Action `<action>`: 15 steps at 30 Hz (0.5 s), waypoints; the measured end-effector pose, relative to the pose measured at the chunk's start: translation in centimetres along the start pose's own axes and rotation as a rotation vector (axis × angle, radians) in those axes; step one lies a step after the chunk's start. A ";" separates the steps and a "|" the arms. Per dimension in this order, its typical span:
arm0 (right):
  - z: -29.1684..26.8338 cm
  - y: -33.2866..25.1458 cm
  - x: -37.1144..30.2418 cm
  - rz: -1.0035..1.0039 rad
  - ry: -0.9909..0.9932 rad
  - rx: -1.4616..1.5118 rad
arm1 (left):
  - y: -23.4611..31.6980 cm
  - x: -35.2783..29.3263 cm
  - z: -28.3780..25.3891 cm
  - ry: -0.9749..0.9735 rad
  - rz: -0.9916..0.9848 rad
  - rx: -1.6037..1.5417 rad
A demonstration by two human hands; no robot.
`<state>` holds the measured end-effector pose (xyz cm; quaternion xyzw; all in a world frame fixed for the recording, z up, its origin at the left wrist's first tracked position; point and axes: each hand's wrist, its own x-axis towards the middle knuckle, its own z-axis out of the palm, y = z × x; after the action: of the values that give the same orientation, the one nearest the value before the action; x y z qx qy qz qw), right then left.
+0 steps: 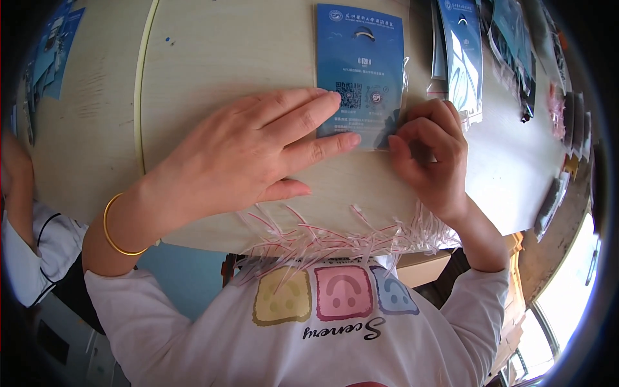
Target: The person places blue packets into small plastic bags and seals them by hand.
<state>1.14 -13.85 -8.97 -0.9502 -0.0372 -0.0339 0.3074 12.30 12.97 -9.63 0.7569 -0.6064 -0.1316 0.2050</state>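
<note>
A blue printed card (361,58) in a clear plastic sleeve lies flat on the table, its top end away from me. Across its lower left part rests my left hand (258,138), fingers stretched out and fingertips on the sleeve. My right hand (432,145) is curled at the lower right corner of the sleeve, thumb and forefinger bent toward each other. Whatever those fingers hold, if anything, is too small or hidden to make out. Thin clear strips with red lines (322,235) lie heaped along the table's near edge, below both hands.
More blue cards in clear sleeves (461,58) lie to the right, with further packets (512,39) beyond. A pale yellow edge strip (143,77) runs along the table (193,71) at left. Another person's arm (16,171) and blue cards (55,51) are at far left.
</note>
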 end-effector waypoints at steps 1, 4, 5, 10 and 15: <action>0.0 0.0 0.0 -0.003 -0.002 -0.002 | 0.0 0.0 0.0 0.001 -0.002 0.000; 0.0 0.0 0.1 -0.010 0.003 -0.009 | 0.1 0.0 0.1 0.003 -0.006 -0.001; 0.0 -0.1 0.1 -0.014 0.008 -0.016 | 0.1 0.0 0.0 0.001 -0.004 -0.002; -0.1 -0.4 0.0 0.023 0.019 0.002 | 0.2 0.0 0.0 -0.007 -0.007 0.016; -0.9 0.0 0.1 0.023 0.032 0.022 | 0.3 0.0 -0.2 -0.028 -0.004 0.047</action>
<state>1.18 -14.36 -8.21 -0.9466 -0.0216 -0.0449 0.3186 12.10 12.99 -9.34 0.7608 -0.6106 -0.1284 0.1784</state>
